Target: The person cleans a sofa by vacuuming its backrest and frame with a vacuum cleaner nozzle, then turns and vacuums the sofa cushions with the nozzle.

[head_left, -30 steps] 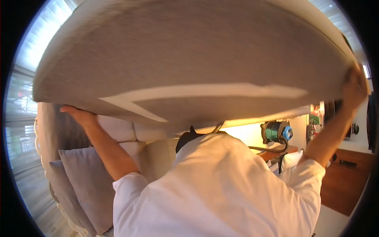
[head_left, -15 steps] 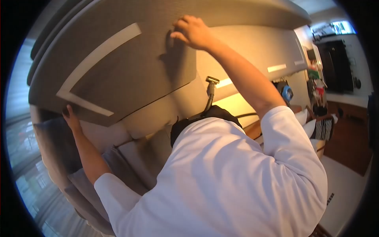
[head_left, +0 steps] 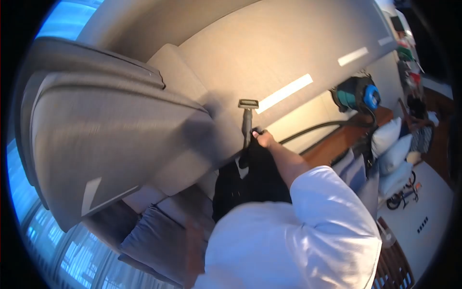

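Observation:
My right hand (head_left: 263,138) is closed at the dark handle of a vacuum cleaner nozzle (head_left: 248,104), in front of my black trousers. The nozzle's flat head points away from me, beside a long white strip on the sofa. Low in the view, a reddish-brown smear is probably my left arm; its fingers cannot be made out. Left of the nozzle, a large grey sofa cushion (head_left: 110,139) with white strips near its lower corner stands tilted, apart from my right hand.
A teal and blue vacuum cleaner (head_left: 353,94) stands at the right, its black hose (head_left: 313,127) running towards me. Grey throw pillows (head_left: 151,236) lie at the lower left. Light pillows (head_left: 392,151) and a small bicycle (head_left: 404,192) are on the right. Curtained windows line the left.
My right hand has come off the grey cushion and down to the nozzle handle. My left hand has left the cushion's lower corner. The view has shifted, showing more of the vacuum.

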A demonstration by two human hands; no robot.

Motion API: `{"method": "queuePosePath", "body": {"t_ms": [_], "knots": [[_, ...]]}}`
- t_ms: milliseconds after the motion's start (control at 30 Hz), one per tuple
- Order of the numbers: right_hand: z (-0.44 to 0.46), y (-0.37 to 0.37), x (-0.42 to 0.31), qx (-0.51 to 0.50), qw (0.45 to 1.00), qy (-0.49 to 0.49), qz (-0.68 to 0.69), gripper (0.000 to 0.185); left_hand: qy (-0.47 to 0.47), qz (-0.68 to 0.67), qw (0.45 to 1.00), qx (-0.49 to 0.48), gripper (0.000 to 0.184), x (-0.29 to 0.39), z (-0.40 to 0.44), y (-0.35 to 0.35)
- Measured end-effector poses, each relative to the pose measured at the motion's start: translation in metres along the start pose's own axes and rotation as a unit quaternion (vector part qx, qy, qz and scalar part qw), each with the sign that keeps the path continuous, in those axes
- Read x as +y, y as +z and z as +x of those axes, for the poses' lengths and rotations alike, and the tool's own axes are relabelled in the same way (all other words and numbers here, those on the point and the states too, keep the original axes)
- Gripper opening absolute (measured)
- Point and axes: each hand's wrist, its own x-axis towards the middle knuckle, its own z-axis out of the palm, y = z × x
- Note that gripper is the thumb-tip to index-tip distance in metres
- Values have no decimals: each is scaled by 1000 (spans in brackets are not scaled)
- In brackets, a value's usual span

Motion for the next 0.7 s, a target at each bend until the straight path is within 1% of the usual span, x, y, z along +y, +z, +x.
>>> {"method": "queuePosePath", "body": {"t_ms": [33, 67, 133, 167, 200, 267, 300, 333, 367, 400, 433, 500, 533, 567, 600, 633, 700], "knots": [[31, 23, 2, 33, 999, 25, 20, 86, -44, 173, 983, 33, 64, -1, -43, 34], [62, 45, 9, 11, 1000, 18, 21, 86, -87, 275, 957, 38, 64, -3, -79, 57], [109, 82, 22, -23, 989, 35, 139, 101, -143, 357, 922, 38, 64, 6, -126, 91], [108, 82, 6, -33, 987, 71, 138, 101, -160, 378, 911, 41, 64, 15, -143, 102], [106, 79, -3, -56, 988, 24, 144, 84, -167, 390, 904, 46, 64, 28, -150, 114], [84, 80, -22, 28, 989, 58, 133, 59, -160, 394, 903, 58, 64, 57, -157, 136], [65, 68, -26, 29, 990, 61, 128, 59, -147, 370, 915, 62, 63, 73, -151, 148], [42, 51, -36, -63, 977, 60, 197, 52, -113, 373, 919, 61, 65, 99, -148, 166], [21, 39, -41, -156, 951, 55, 261, 47, -76, 372, 923, 62, 67, 124, -144, 185], [-2, 36, -40, -177, 926, 23, 334, 40, -40, 353, 933, 47, 67, 138, -135, 200], [-28, 22, -43, -245, 906, -28, 345, 40, -4, 330, 943, 39, 68, 151, -129, 218], [-105, -27, -81, -351, 891, -100, 269, 44, 144, 281, 948, -34, 68, 217, -137, 268], [-117, -25, -83, -387, 892, -139, 189, 53, 182, 320, 929, -25, 65, 227, -133, 286], [-138, -28, -97, -406, 872, -204, 181, 54, 218, 360, 907, -21, 63, 235, -130, 294], [-169, -30, -110, -417, 853, -259, 177, 55, 230, 347, 909, -25, 63, 235, -119, 293], [-194, -29, -121, -426, 851, -274, 140, 55, 230, 276, 929, -84, 64, 221, -102, 296], [-225, -15, -128, -430, 852, -282, 95, 58, 290, 152, 925, -192, 65, 183, -76, 296]]}}
